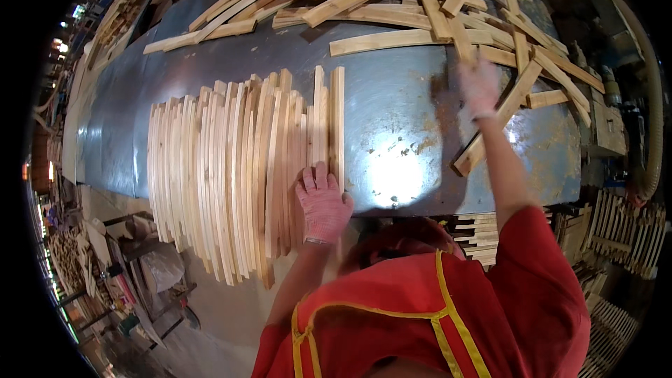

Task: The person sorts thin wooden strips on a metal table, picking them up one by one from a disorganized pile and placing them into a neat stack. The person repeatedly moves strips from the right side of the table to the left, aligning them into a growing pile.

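My left hand point(325, 204), in a pink knitted glove, lies with its fingers stretched out on the near part of the right end of a row of wooden slats point(234, 175). The slats stand side by side, and their near ends reach past the table edge. Just beyond its fingers, a separate slat point(337, 122) lies at the right of the row. My right hand point(480, 89), gloved too, reaches far out to the right side of the table. Motion smears its fingers at the near end of a slat point(458, 36) in the loose pile, so its grip is unclear.
A jumbled pile of wooden slats point(364, 10) covers the far side of the metal table point(392, 126). One slat point(500, 117) slants toward me near my right forearm. Stacked slats point(626, 227) stand at the lower right, close to a ribbed hose point(654, 133).
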Available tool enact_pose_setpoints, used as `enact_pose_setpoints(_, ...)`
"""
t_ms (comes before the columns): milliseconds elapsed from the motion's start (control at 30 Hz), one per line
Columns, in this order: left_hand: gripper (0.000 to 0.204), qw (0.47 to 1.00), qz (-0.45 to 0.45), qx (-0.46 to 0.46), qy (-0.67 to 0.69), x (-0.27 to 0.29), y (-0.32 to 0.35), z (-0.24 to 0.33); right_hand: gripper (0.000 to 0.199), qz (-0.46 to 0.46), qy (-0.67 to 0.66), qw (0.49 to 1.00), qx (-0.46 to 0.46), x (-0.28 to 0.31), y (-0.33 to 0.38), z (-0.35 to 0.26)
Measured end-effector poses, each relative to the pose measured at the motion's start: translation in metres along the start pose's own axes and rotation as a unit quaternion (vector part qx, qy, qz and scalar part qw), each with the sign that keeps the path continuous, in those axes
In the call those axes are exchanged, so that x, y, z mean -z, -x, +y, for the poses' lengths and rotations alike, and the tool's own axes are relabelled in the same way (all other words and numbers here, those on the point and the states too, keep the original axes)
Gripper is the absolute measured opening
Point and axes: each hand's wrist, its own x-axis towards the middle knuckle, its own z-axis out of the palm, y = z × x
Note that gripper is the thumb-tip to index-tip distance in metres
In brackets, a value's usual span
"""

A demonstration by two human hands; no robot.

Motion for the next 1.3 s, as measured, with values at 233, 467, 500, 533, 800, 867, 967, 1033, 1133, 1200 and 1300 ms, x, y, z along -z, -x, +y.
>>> enact_pose_setpoints(233, 0.041, 0.977, 0.057, 0.013, 0.207, 0.027, -0.003, -0.002, 0.027, -0.122, -0.482, 0.848, -0.183, -0.049, -0.067, 0.104)
enact_pose_setpoints(467, 0.037, 0.945, 0.146, 0.103, 0.274, 0.054, 0.032, -0.039, 0.057, -0.431, -0.550, 0.673, -0.242, -0.039, 0.217, 0.055)
enact_pose_setpoints(500, 0.039, 0.964, 0.123, 0.122, 0.203, 0.053, 0.042, -0.050, 0.054, -0.432, -0.574, 0.641, -0.270, -0.038, 0.234, 0.039)
enact_pose_setpoints(533, 0.040, 0.978, 0.098, 0.132, 0.133, 0.049, 0.049, -0.064, 0.053, -0.432, -0.539, 0.675, -0.257, -0.042, 0.245, 0.033)
enact_pose_setpoints(800, 0.072, 0.987, 0.104, 0.123, -0.017, 0.030, 0.097, -0.113, 0.080, -0.611, -0.091, 0.784, 0.059, -0.068, 0.319, -0.068)
enact_pose_setpoints(867, 0.075, 0.989, 0.118, 0.092, -0.002, 0.044, 0.077, -0.093, 0.078, -0.651, -0.065, 0.748, 0.111, -0.057, 0.293, -0.107)
enact_pose_setpoints(967, 0.064, 0.990, 0.140, 0.017, 0.024, 0.066, 0.059, -0.059, 0.063, -0.508, -0.148, 0.836, 0.142, -0.095, 0.232, -0.065)
enact_pose_setpoints(1033, 0.068, 0.993, 0.110, 0.034, 0.036, 0.068, 0.070, -0.044, 0.059, -0.303, -0.160, 0.938, 0.054, -0.065, 0.165, -0.026)
enact_pose_setpoints(1133, 0.069, 0.993, 0.085, -0.022, 0.081, 0.059, 0.060, -0.012, 0.056, 0.259, 0.076, 0.959, -0.091, -0.024, 0.064, 0.117)
enact_pose_setpoints(1200, 0.068, 0.990, 0.081, -0.060, 0.098, 0.049, 0.051, 0.009, 0.055, 0.298, -0.034, 0.927, -0.227, -0.009, 0.042, 0.175)
enact_pose_setpoints(1300, 0.068, 0.987, 0.023, -0.110, 0.118, 0.045, 0.030, 0.041, 0.056, 0.060, -0.413, 0.860, -0.294, 0.009, 0.072, 0.124)
